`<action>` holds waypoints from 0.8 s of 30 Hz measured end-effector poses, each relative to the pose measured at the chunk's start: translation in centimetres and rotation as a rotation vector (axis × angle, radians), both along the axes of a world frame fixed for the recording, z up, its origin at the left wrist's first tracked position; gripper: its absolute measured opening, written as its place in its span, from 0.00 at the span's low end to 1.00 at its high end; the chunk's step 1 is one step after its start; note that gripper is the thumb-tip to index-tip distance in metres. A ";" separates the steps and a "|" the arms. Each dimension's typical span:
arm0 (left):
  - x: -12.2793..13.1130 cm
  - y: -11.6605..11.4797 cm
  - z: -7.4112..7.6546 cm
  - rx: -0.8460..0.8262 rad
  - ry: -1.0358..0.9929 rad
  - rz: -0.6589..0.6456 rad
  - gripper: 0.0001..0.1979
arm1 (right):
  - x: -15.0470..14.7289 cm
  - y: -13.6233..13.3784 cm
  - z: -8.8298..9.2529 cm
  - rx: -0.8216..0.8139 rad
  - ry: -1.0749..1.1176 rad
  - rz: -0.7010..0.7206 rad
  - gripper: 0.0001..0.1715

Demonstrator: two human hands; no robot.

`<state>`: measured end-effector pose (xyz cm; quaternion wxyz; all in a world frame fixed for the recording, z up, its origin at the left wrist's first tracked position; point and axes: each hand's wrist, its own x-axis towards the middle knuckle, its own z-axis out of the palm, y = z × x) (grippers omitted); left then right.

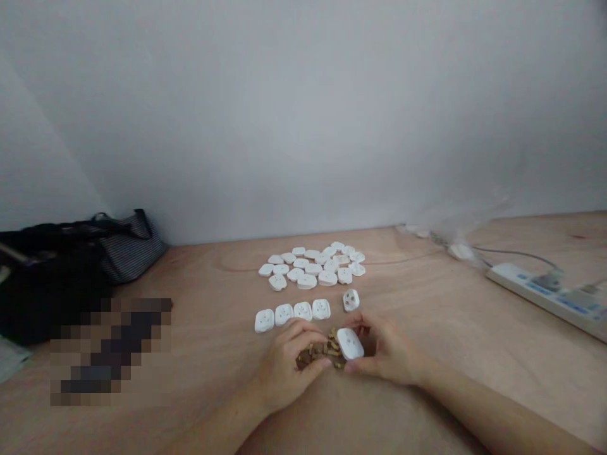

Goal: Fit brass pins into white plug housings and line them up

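Note:
My right hand (386, 351) grips a white plastic socket housing (349, 344) by its edges, tilted above the wooden table. My left hand (293, 359) curves around a small pile of brass-coloured metal pieces (331, 349), thumb and fingers apart. Whether its fingertips touch a piece is too small to tell. Just beyond my hands, several similar white housings (284, 314) form a row. A single one (351, 300), showing round dark spots, stands to the right of that row. Farther back lies a loose cluster of more white housings (306, 280).
A white power strip (545, 294) with plugs and a grey cable lies at the right. Clear plastic wrapping (467, 230) rests near the wall. To the left are a dark bag (128, 246) and a pixelated dark object (116, 351) on the wooden table (208, 379).

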<state>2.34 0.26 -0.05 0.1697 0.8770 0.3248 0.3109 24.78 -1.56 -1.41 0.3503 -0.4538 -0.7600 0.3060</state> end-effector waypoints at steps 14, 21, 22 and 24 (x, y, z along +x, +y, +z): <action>-0.1 0.1 -0.1 0.053 -0.004 0.065 0.04 | 0.9 0.4 0.1 -0.085 0.389 0.177 0.22; -0.1 -0.1 -0.3 0.074 0.055 0.039 0.05 | 1.7 1.2 0.6 0.181 0.131 -0.018 0.23; -0.2 -0.1 -0.4 0.088 0.072 0.049 0.06 | 1.9 1.6 0.8 0.247 0.039 -0.040 0.22; -0.4 0.0 -0.6 0.122 0.124 0.089 0.09 | 2.0 2.7 1.3 0.338 -0.119 -0.073 0.21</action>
